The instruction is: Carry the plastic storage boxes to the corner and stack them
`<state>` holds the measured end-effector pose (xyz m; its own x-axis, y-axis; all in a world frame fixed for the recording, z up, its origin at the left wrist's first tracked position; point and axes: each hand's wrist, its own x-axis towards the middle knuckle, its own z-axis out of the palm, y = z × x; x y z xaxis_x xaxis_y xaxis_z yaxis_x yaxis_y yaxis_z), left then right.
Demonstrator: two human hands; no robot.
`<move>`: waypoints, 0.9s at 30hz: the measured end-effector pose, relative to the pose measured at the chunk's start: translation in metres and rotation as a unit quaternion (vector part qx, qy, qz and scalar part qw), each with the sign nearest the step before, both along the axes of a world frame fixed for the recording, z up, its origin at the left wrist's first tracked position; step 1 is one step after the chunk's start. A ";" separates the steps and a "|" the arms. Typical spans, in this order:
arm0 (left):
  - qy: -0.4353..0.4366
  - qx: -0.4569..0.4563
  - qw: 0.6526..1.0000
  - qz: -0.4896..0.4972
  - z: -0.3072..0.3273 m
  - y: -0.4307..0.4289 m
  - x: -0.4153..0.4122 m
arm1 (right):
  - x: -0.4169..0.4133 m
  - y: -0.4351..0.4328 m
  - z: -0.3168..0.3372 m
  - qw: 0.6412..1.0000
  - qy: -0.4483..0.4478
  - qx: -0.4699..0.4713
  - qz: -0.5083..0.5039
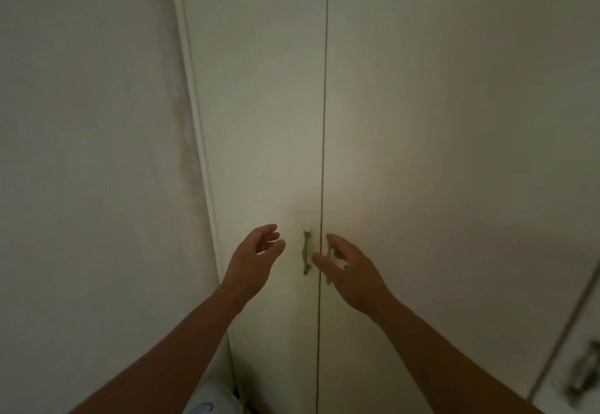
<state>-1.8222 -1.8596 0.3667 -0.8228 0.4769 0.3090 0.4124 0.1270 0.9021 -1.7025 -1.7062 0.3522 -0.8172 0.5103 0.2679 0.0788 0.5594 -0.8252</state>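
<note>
Left hand [256, 252] and right hand [352, 272] hang loose, empty, before the white cupboard doors [259, 105] — best curl fingers fully round each greenish metal handle [306, 252], pull evenly.

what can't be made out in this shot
Head view:
1. Boxes: none in sight; shut doors hide whatever lies behind.
2. Right handle: mostly behind the right hand.
3. Far-right handle: blurred, near the edge.
4. Pale thing at bottom: cut off by the edge.
</note>
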 end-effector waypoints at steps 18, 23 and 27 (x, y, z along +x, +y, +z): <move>-0.050 0.005 0.964 -0.261 -0.012 0.101 0.162 | 0.220 0.017 0.002 0.963 0.004 0.012 -0.269; -0.055 0.011 0.948 -0.314 -0.006 0.131 0.229 | 0.294 0.032 0.005 0.949 0.005 0.017 -0.316; -0.050 -0.006 0.935 -0.350 -0.008 0.158 0.294 | 0.369 0.043 0.002 0.938 0.009 0.007 -0.346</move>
<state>-1.5281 -1.7011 0.3586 -0.3320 0.9126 0.2388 0.3112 -0.1330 0.9410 -1.3338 -1.6631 0.3538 -0.2865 0.9134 0.2891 0.4131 0.3900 -0.8229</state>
